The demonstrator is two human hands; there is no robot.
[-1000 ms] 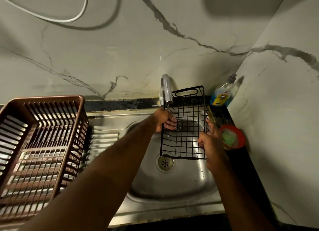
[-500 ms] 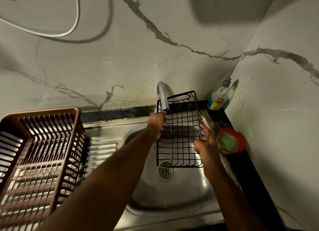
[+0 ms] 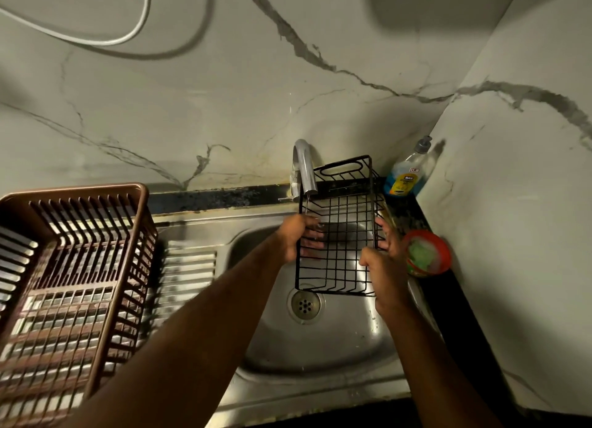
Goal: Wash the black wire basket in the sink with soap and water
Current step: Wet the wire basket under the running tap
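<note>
Since the earlier view, the left hand (image 3: pixel 296 238) has slid from the far corner by the tap (image 3: pixel 304 168) down the left rim of the black wire basket (image 3: pixel 339 235). A steel sink (image 3: pixel 320 347) fills the middle, with a brown dish rack (image 3: pixel 73 283) on its left. The basket hangs tilted over the drain, its far end under the tap. The left hand's fingers (image 3: pixel 312 243) curl over the left rim into the wires. The right hand (image 3: pixel 384 267) grips the right rim. A soap bottle (image 3: pixel 405 178) stands in the corner.
</note>
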